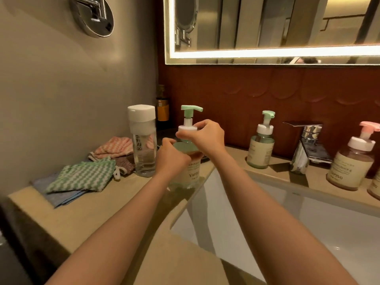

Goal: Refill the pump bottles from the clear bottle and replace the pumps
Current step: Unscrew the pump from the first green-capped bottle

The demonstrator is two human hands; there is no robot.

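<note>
Head view: the green pump bottle (pixel 193 173) stands upright on the tabletop (pixel 102 206), straight ahead and held by both hands. The left hand (pixel 171 155) grips its shoulder. The right hand (pixel 207 134), higher, curls round the white pump collar (pixel 186 128) (so any twist would likely turn about the bottle's vertical axis). The clear bottle (pixel 144 149) stands capped just to the left.

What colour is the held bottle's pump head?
Mint green; the pump head shows best in the head view.
</note>
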